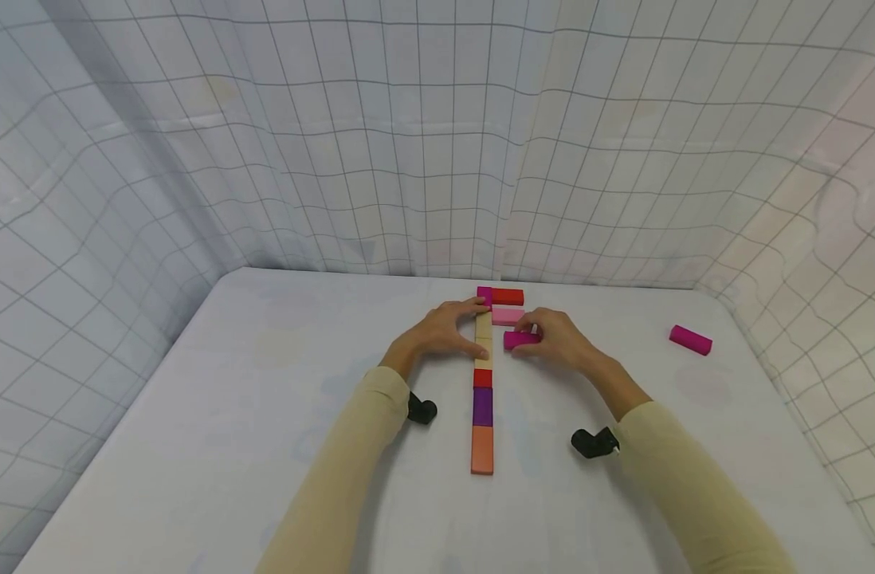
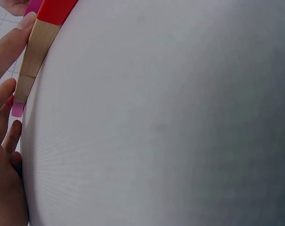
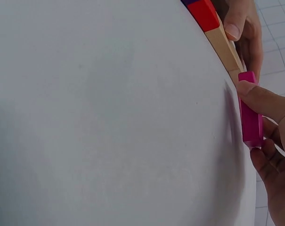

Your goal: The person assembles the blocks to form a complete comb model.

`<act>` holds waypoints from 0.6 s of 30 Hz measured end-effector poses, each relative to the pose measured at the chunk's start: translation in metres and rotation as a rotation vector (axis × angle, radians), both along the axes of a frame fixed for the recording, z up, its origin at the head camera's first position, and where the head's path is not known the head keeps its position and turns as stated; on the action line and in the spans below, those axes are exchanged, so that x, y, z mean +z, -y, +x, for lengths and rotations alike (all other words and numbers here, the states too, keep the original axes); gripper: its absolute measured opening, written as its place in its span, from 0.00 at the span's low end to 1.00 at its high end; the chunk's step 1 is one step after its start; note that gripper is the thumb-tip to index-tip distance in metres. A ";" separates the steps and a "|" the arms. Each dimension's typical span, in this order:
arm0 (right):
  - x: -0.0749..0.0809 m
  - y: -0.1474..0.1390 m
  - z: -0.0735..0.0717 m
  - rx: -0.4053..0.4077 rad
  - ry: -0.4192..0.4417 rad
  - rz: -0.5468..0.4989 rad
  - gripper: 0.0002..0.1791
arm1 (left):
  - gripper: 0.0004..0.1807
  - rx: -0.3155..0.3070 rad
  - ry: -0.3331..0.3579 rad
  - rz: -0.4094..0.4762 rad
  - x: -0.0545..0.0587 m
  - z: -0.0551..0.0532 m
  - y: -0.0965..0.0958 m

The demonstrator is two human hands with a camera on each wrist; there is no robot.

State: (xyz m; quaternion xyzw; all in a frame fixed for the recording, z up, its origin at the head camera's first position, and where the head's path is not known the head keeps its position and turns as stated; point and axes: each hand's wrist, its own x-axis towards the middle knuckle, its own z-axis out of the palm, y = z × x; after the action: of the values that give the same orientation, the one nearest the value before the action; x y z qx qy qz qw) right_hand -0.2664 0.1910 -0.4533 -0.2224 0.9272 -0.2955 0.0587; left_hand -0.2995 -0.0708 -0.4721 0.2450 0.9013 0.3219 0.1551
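Note:
My right hand (image 1: 558, 341) pinches a magenta block (image 1: 518, 340) between thumb and fingers, just right of a straight row of blocks. In the right wrist view that held magenta block (image 3: 251, 113) stands beside the row, thumb on its near face. My left hand (image 1: 437, 328) lies along the row's left side, thumb and fingers spread, fingertips touching the plain wooden blocks (image 1: 484, 327) and the magenta block (image 1: 484, 292) at the far end. Nearer in the row come a red block (image 1: 483, 379), a purple block (image 1: 483, 406) and an orange block (image 1: 482, 450).
A second red block (image 1: 509, 296) and a pink block (image 1: 509, 316) branch rightward from the row's far end. Another magenta block (image 1: 691, 340) lies apart on the right of the white table (image 1: 301, 446). Checked curtains (image 1: 409, 143) surround the table's back and sides.

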 end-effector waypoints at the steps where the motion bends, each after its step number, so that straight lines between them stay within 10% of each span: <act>1: -0.001 0.002 0.000 0.002 0.003 -0.003 0.21 | 0.50 -0.003 -0.001 0.001 0.000 0.000 0.000; 18: -0.006 0.019 -0.005 0.007 0.004 0.009 0.18 | 0.49 -0.002 -0.008 0.025 0.003 0.002 0.001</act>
State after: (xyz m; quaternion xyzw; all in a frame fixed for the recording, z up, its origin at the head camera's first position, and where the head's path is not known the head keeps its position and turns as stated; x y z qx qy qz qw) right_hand -0.2712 0.1722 -0.4596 -0.2246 0.9277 -0.2917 0.0623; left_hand -0.2979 -0.0715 -0.4689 0.2491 0.8976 0.3319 0.1485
